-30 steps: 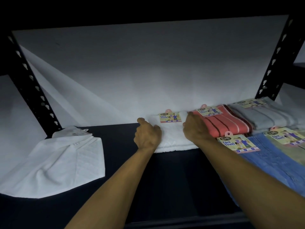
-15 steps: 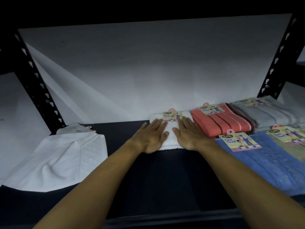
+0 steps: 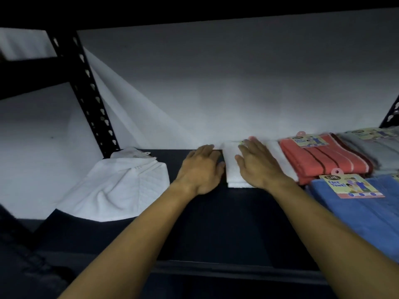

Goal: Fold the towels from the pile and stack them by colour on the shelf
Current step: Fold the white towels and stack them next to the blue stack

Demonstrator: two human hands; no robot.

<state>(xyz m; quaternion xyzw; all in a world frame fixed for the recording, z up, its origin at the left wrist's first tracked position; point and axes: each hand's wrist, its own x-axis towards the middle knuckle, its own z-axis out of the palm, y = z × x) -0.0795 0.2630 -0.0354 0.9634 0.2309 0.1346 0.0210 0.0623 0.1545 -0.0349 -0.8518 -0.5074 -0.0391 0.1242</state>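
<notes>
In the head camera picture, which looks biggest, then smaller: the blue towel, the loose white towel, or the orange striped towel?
1. Loose white towel
2. Blue towel, though the picture's edge cuts it off, so unsure
3. Orange striped towel, farther back

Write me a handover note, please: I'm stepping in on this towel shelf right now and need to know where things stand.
Left hand: open, flat against the left edge of the folded white towel.
Right hand: open, fingers straight, pressing on top of that towel.
Placed on the shelf: the white towel at the back, coral striped towel beside it on the right, grey towel further right, blue towel in front.
Done: those four lie folded.
Left: the loose white towel at the left looks crumpled; it probably needs folding and stacking on the white one.
</notes>
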